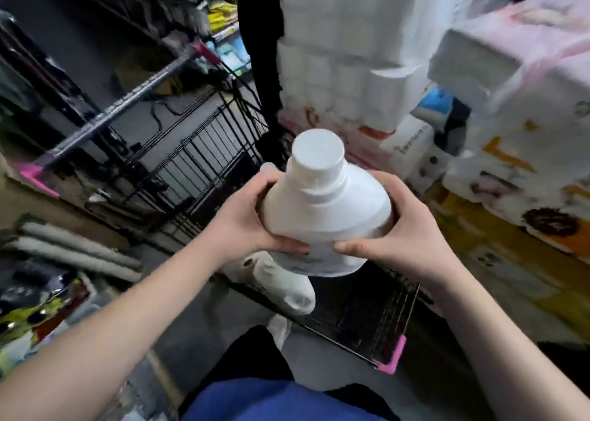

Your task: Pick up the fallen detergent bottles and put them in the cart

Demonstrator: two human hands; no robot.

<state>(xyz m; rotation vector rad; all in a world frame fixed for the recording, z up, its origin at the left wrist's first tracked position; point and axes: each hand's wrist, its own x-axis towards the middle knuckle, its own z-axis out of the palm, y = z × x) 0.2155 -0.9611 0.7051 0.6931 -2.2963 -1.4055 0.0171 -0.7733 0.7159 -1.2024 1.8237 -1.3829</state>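
Note:
A large white detergent bottle (322,203) with a white cap is held upright in mid-air at the centre of the head view. My left hand (245,219) grips its left side and my right hand (396,229) grips its right side, thumbs across the front. Just below it lies a second white detergent bottle (284,283) on its side, partly hidden by the held one. The black wire cart (204,152) with pink corner pieces and a grey handle bar stands behind and to the left, and its wire frame also runs under the bottles.
Stacks of white paper-roll packs (344,46) and printed packages (517,152) crowd the right side. Rolled grey mats (73,245) and mixed goods lie at the left. Shelves of products stand far back. My leg and white shoe are below the bottles.

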